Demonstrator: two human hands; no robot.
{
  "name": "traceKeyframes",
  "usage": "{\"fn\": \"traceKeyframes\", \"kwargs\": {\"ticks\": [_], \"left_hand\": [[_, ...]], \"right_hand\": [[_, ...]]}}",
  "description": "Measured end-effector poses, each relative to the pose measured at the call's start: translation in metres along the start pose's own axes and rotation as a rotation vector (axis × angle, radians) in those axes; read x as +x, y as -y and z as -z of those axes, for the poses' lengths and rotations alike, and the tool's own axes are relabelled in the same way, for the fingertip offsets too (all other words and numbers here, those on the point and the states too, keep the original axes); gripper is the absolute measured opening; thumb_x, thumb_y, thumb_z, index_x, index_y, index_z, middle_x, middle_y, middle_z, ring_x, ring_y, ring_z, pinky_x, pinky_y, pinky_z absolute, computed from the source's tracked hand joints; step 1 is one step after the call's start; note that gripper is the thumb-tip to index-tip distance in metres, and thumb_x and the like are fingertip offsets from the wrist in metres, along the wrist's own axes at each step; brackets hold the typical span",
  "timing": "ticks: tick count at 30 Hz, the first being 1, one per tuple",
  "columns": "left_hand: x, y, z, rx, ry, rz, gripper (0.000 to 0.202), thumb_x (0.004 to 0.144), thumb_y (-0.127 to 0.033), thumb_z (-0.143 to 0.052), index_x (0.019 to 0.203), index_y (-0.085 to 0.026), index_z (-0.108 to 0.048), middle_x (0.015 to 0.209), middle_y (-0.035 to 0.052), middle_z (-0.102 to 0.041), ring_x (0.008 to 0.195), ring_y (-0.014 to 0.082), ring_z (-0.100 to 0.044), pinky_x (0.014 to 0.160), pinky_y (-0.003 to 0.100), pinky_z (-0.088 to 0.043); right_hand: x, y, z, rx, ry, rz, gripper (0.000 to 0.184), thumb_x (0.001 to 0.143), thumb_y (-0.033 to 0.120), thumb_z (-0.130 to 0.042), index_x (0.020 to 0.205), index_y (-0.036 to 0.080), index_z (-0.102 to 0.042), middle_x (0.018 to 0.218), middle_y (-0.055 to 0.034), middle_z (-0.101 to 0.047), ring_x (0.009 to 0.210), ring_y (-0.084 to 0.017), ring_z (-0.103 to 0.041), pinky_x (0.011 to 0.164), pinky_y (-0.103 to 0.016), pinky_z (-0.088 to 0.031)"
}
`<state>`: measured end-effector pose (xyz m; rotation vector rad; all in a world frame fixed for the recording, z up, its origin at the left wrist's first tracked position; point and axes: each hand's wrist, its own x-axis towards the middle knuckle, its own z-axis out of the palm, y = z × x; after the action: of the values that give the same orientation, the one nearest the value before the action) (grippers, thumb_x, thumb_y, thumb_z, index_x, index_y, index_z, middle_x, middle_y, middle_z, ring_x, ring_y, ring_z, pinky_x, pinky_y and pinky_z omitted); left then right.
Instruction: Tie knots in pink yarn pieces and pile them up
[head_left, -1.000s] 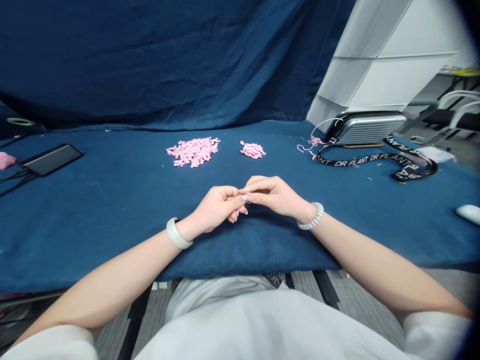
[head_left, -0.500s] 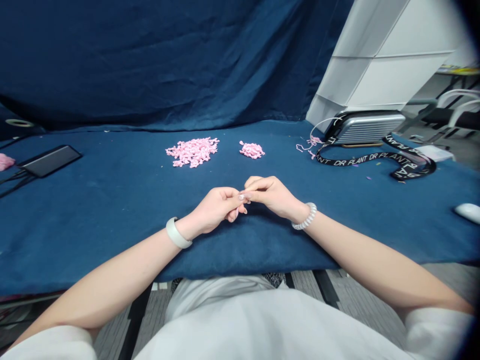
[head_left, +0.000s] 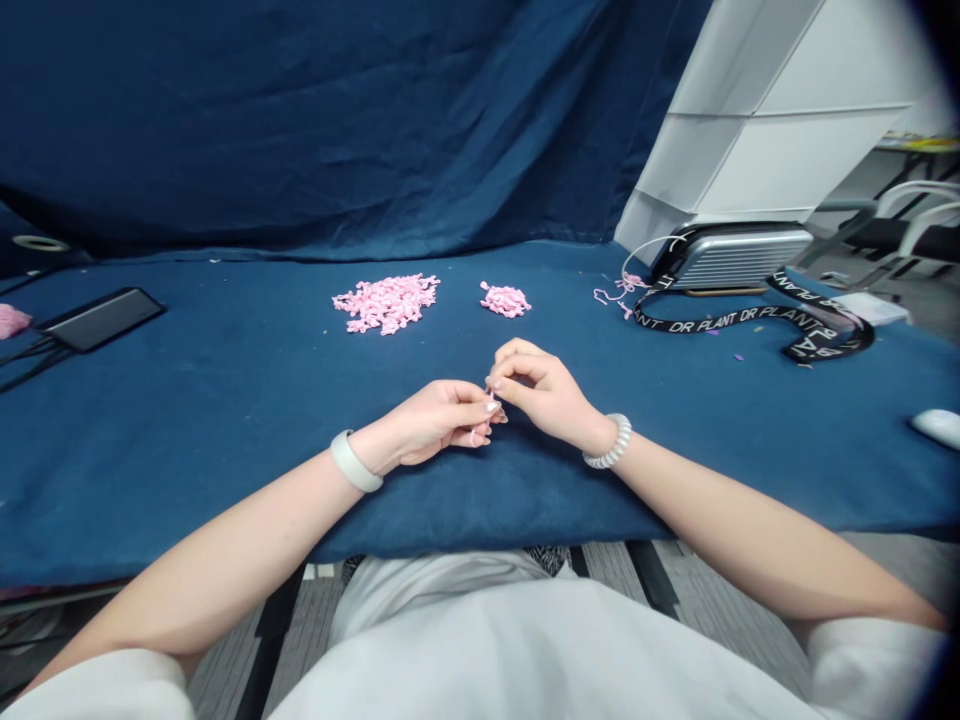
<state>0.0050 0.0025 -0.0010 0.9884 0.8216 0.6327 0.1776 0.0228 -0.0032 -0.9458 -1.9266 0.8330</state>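
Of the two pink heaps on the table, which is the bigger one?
The left heap is the bigger: it spreads far wider than the small heap just to its right.

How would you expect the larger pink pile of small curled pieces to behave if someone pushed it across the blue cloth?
The larger pink pile looks light and loose, so it would probably spread easily. Its curled pieces seem tangled, so they may drag in clumps rather than roll. The soft blue cloth could add some grip.

cord pile (head_left: pixel 386 304): pink | tablecloth (head_left: pixel 225 380): navy blue | lanyard (head_left: pixel 720 319): black, white lettering
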Motion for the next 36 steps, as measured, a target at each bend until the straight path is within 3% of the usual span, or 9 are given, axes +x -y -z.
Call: {"fn": "traceKeyframes", "kwargs": {"ticks": [3, 6, 13, 21, 26, 29, 33, 36], "left_hand": [[0.002, 0.002, 0.001, 0.032, -0.013, -0.091, 0.023, 0.067, -0.029, -0.074, 0.070, -0.010, -0.061, 0.069, 0.0023, -0.059, 0.059, 0.0056, -0.051, 0.062, 0.021, -0.042], [0.004, 0.003, 0.001, 0.105, -0.051, -0.152, 0.025, 0.070, -0.033, -0.071, 0.070, -0.010, -0.060, 0.077, 0.0053, -0.062, 0.064, 0.0071, -0.052, 0.059, 0.020, -0.038], [0.004, 0.002, 0.001, 0.242, -0.152, -0.155, 0.024, 0.072, -0.035, -0.068, 0.081, -0.013, -0.064, 0.071, 0.0033, -0.063, 0.057, 0.0064, -0.050, 0.056, 0.019, -0.037], [0.003, 0.005, 0.001, 0.497, -0.256, -0.315, 0.027, 0.077, -0.033, -0.061, 0.095, -0.014, -0.068, 0.082, 0.0062, -0.068, 0.074, 0.0125, -0.060, 0.061, 0.021, -0.042], [0.005, 0.007, 0.004, 0.511, -0.276, -0.296, 0.022, 0.078, -0.030, -0.060, 0.090, -0.012, -0.064, 0.078, 0.0065, -0.069, 0.068, 0.0122, -0.060, 0.062, 0.023, -0.043], [0.003, 0.007, 0.003, 0.683, -0.248, -0.366, 0.020, 0.081, -0.031, -0.056, 0.082, -0.013, -0.063, 0.078, 0.0055, -0.068, 0.068, 0.0132, -0.060, 0.065, 0.025, -0.043], [-0.002, 0.006, -0.003, 1.104, -0.316, -0.612, 0.018, 0.087, -0.023, -0.045, 0.079, -0.016, -0.059, 0.075, 0.0024, -0.065, 0.074, 0.0152, -0.056, 0.073, 0.028, -0.040], [-0.004, 0.006, -0.005, 1.267, -0.299, -0.718, 0.022, 0.090, -0.021, -0.037, 0.077, -0.017, -0.054, 0.074, 0.0037, -0.060, 0.075, 0.0165, -0.051, 0.075, 0.030, -0.038]], "right_hand": [[-0.002, 0.002, 0.001, -0.125, -0.071, 0.073, 0.029, 0.079, 0.037, -0.053, 0.070, 0.011, -0.063, 0.083, -0.0027, -0.052, 0.078, 0.000, -0.048, 0.075, -0.014, -0.039], [-0.002, 0.002, 0.003, -0.181, -0.145, 0.098, 0.031, 0.080, 0.037, -0.051, 0.069, 0.011, -0.062, 0.082, -0.0026, -0.052, 0.078, 0.000, -0.047, 0.075, -0.015, -0.039], [0.002, -0.002, 0.009, -0.171, -0.264, 0.058, 0.033, 0.080, 0.039, -0.052, 0.066, 0.010, -0.060, 0.080, -0.0027, -0.050, 0.075, 0.000, -0.045, 0.072, -0.014, -0.037], [0.006, -0.008, 0.008, -0.128, -0.279, -0.007, 0.034, 0.078, 0.041, -0.053, 0.066, 0.009, -0.058, 0.079, -0.0025, -0.049, 0.071, 0.001, -0.043, 0.064, -0.013, -0.035], [0.006, -0.007, 0.008, -0.136, -0.278, -0.010, 0.034, 0.078, 0.040, -0.053, 0.066, 0.010, -0.059, 0.079, -0.0023, -0.049, 0.070, 0.002, -0.042, 0.063, -0.013, -0.034], [0.006, -0.007, 0.007, -0.132, -0.277, -0.019, 0.033, 0.078, 0.040, -0.054, 0.067, 0.010, -0.060, 0.080, -0.0022, -0.050, 0.070, 0.002, -0.042, 0.063, -0.013, -0.034], [0.008, -0.012, 0.007, -0.118, -0.238, -0.079, 0.035, 0.077, 0.042, -0.054, 0.067, 0.009, -0.059, 0.082, -0.0027, -0.051, 0.070, 0.001, -0.043, 0.063, -0.013, -0.034], [0.010, -0.015, 0.005, -0.121, -0.190, -0.119, 0.036, 0.077, 0.042, -0.054, 0.065, 0.008, -0.058, 0.080, -0.0026, -0.052, 0.071, 0.001, -0.043, 0.065, -0.013, -0.034]]}}
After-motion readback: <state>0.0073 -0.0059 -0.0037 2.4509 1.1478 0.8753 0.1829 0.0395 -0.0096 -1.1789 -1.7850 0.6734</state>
